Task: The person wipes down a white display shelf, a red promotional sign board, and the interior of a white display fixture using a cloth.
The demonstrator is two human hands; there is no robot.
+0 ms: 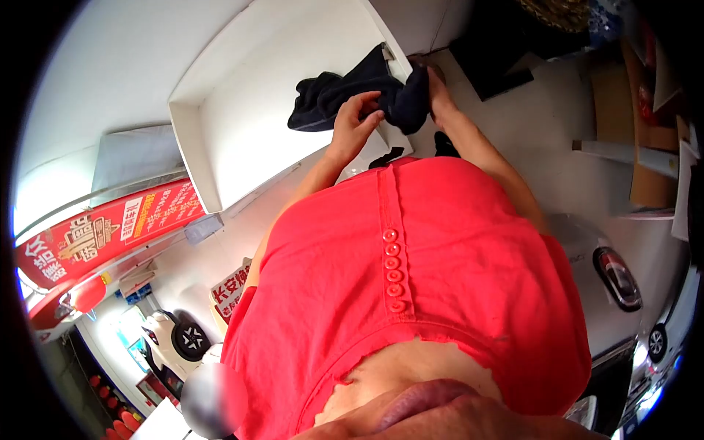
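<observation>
1. Head view is showing both my hands up at a dark cloth (400,103) — it is lying bunched and creased partly on a white counter (249,95), with its right end hanging over the front edge.
2. My left hand (357,123) is reaching over the near side of the cloth, the fingers half curled and the thumb standing a little apart from them. Dark fabric is showing in that narrow gap, but I cannot tell whether I am pinching it.
3. My right hand (442,101) is pressing against the right end of the cloth. My fingertips are hiding behind the fabric, so I cannot tell how tightly they are closing.
4. My red shirt (469,242) is filling the middle of the view, its row of buttons (394,276) running down the front.
5. Off to the left, a red banner (110,227) is hanging beside the counter, and a white car (167,339) is standing below it.
6. Over on the right, a cardboard box (653,183) is sitting near the edge of the view — well apart from my hands — and a tail light (617,279) is showing lower down.
</observation>
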